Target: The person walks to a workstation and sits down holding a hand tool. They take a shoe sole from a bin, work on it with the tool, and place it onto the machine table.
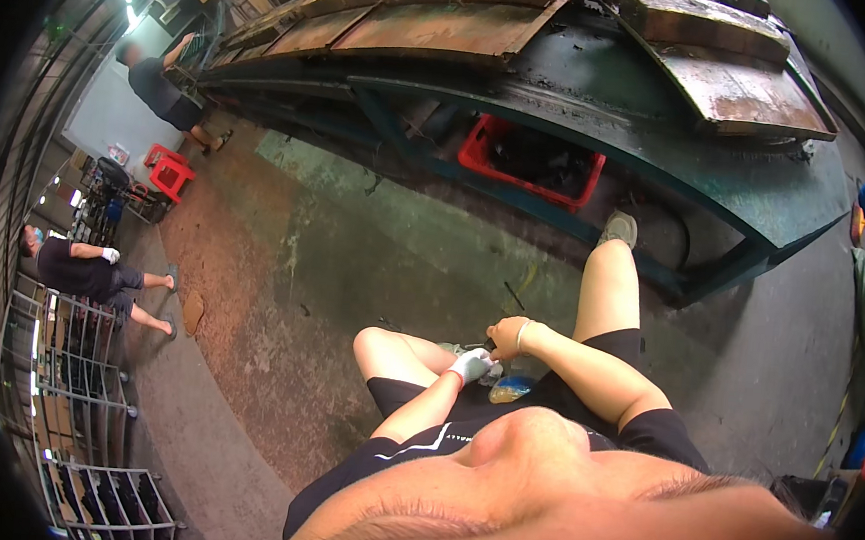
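My left hand (470,365), in a white glove, is closed in front of my lap. My bare right hand (504,336) meets it from the upper right, its fingers curled, with a pale band (521,334) around the wrist. A small dark piece shows where the two hands come together; its kind is too small to tell. Just below the hands lies a shiny blue and yellowish thing (512,388), perhaps in a clear wrapping. A thin dark stick-like piece (514,295) rests on the floor beyond my right hand.
A long dark green metal bench (759,193) stands ahead, bearing rusty plates (439,30). Beneath it sits a red crate (589,186) of dark material. At left are a red stool (169,173), metal racks (86,346) and two people, one walking (82,266), one standing by the bench (159,90).
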Demonstrator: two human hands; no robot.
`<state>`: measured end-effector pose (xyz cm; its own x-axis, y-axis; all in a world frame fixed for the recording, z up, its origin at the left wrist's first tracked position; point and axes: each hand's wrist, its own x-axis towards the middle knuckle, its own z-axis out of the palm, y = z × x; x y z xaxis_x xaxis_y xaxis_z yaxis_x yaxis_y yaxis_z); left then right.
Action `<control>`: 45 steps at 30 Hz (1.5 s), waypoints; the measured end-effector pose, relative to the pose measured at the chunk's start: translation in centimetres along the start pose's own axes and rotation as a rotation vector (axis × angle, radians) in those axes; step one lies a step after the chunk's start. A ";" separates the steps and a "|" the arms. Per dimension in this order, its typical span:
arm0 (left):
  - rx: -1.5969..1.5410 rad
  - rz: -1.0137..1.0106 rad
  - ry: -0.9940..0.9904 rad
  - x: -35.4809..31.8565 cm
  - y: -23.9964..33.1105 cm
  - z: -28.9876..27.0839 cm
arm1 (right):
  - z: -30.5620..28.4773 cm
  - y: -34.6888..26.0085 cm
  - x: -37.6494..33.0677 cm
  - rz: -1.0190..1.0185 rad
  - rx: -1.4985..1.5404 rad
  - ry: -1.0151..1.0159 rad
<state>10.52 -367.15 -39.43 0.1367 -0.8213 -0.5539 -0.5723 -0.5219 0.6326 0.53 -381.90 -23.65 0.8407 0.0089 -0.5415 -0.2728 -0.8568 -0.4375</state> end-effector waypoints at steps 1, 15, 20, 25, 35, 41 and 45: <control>-0.027 -0.008 0.005 0.2 -1.0 0.3 | -0.2 -0.4 0.1 -0.013 -0.013 -0.002; 0.365 0.139 -0.095 0.6 -1.4 0.7 | -0.2 -0.6 -0.3 -0.010 0.002 -0.002; -0.191 -0.084 -0.066 1.4 -3.5 2.0 | -0.7 -0.8 -0.5 -0.032 -0.023 0.023; -0.085 -0.100 -0.128 0.6 -1.6 1.1 | -1.1 -0.7 -1.1 -0.006 0.011 -0.019; 0.296 0.078 -0.114 -0.4 -1.3 0.6 | -0.9 -0.5 -1.0 -0.003 0.005 0.005; -0.027 -0.166 -0.027 -1.5 2.0 -0.5 | 0.3 0.6 0.0 0.002 0.010 0.023; -0.158 -0.227 -0.033 -3.0 3.8 -2.1 | 0.0 0.1 0.0 -0.012 0.009 0.032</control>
<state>9.60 -367.16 -34.27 0.2188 -0.6729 -0.7067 -0.3962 -0.7231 0.5658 0.53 -382.01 -23.72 0.8584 0.0028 -0.5130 -0.2664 -0.8522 -0.4504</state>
